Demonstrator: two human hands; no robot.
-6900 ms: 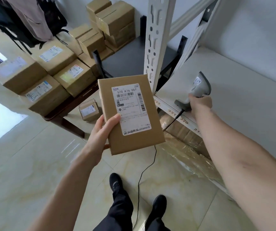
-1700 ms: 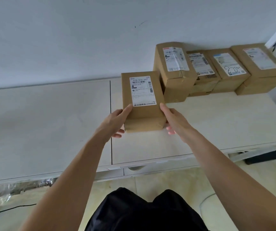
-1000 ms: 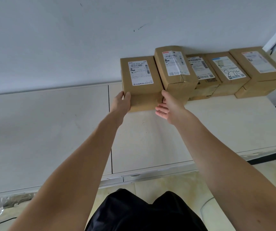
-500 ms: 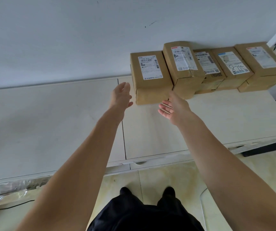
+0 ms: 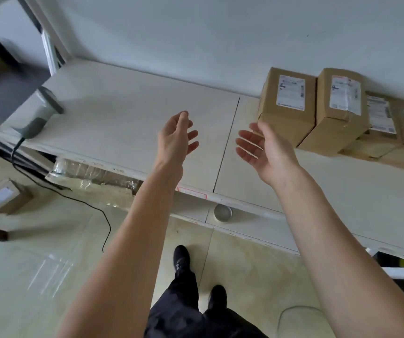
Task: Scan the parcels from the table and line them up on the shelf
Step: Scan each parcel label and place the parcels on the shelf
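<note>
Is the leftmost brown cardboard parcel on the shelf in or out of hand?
Out: leftmost brown cardboard parcel stands on white shelf, both hands open.

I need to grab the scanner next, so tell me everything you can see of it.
The scanner is a grey handheld barcode gun, plastic by its look, blurred here. It lies on the white shelf at its far left end, near the front edge, head toward the upright post. A black cable leaves its handle end and trails down over the floor. Nothing but the shelf touches it; neither hand is near.

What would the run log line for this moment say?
left hand: open, empty | right hand: open, empty | leftmost brown cardboard parcel: standing in row on white shelf | grey handheld scanner: lying on shelf
</note>
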